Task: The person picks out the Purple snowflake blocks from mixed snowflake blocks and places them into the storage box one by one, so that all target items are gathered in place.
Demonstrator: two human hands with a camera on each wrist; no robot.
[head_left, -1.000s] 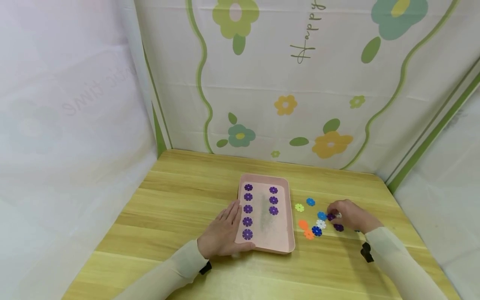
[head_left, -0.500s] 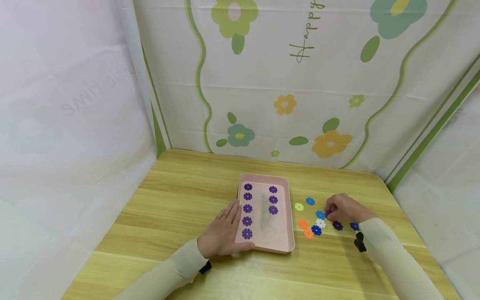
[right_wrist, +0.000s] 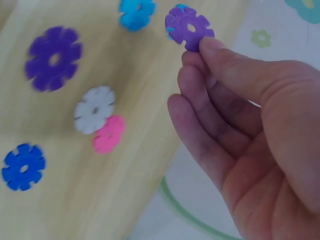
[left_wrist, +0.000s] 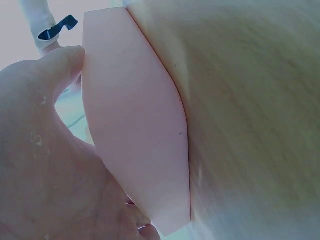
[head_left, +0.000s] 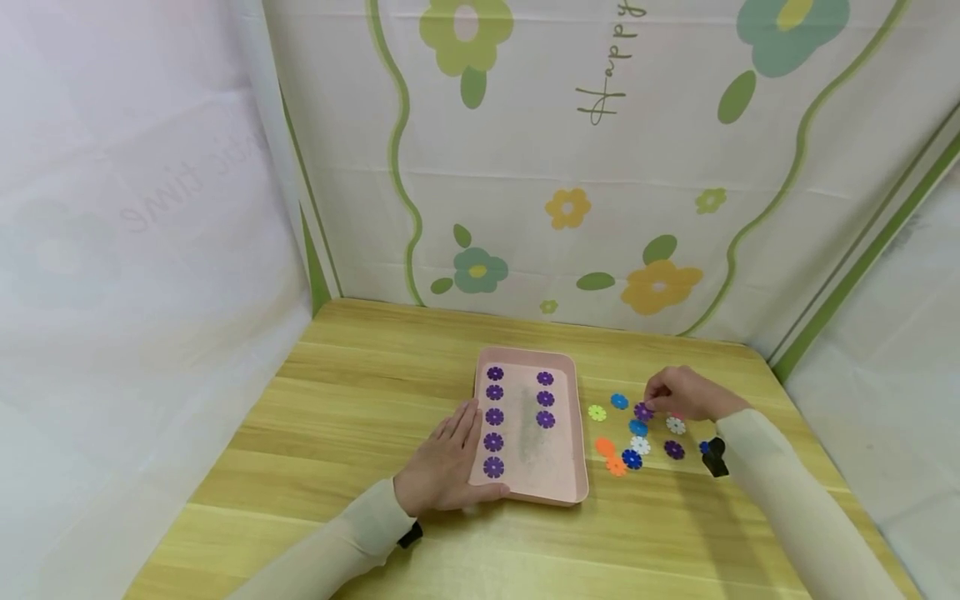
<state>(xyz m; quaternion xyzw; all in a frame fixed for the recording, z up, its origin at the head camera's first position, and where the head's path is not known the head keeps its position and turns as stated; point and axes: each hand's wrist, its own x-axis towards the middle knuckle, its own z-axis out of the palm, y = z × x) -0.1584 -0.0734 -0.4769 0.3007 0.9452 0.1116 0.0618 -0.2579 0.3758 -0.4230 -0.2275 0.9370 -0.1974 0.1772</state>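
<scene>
My right hand pinches a purple snowflake disc between thumb and fingertips, held above the table. Below it lie loose discs: a second purple disc, a white one overlapping a pink one, and blue ones such as the light-blue disc. My left hand rests against the left side and near-left corner of a pink tray, fingers straight, its thumb along the near rim. Inside the tray, purple discs form a left column of several and a right column of 3.
Between the tray and my right hand lie a yellow-green disc, an orange disc, a dark-blue disc and a white disc on the wooden table. Flower-printed cloth encloses the table's back and sides.
My right hand has picked a purple disc out of the loose discs and moved up and slightly left with it, uncovering the white disc. My left hand and the tray have stayed put.
</scene>
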